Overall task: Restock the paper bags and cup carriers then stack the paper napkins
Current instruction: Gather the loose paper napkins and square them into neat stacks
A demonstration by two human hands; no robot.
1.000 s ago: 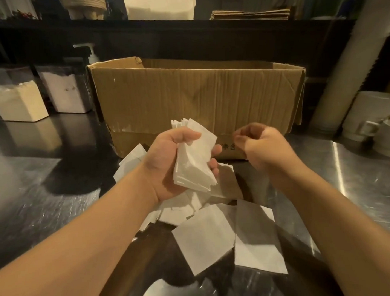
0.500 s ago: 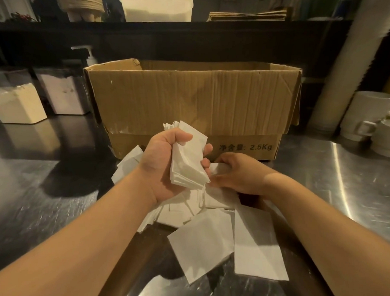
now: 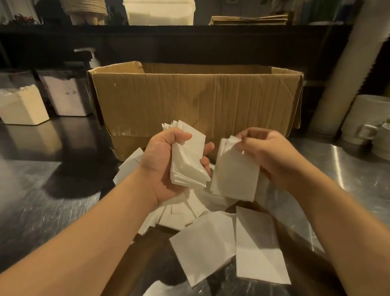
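Two bare forearms reach forward over a steel counter (image 3: 36,210). Nearest the person, two loose white paper napkins (image 3: 229,242) lie flat on the metal, side by side and overlapping at one edge. Just beyond them a scattered heap of napkins (image 3: 181,213) spreads under the hands.

Above the heap, the left hand (image 3: 166,169) grips a thick stack of napkins (image 3: 185,161), fingers and thumb curled round it, the stack standing on end and tilted slightly. Just beside it, the right hand (image 3: 265,153) pinches a thin bundle of a few napkins (image 3: 235,175) by the top corner, so they hang down; the bundle's left edge sits close to the stack, and I cannot tell whether they touch.

Behind the hands stands an open brown cardboard box (image 3: 196,98) with its front flap folded down. To its left are two pale containers (image 3: 40,103) and a pump bottle (image 3: 93,60). To its right sit stacked white cups (image 3: 371,122) beside a tall sleeve of cups (image 3: 351,58). On the dark shelf at the back are a white tub (image 3: 159,11) and a flat pile of brown paper (image 3: 248,19).
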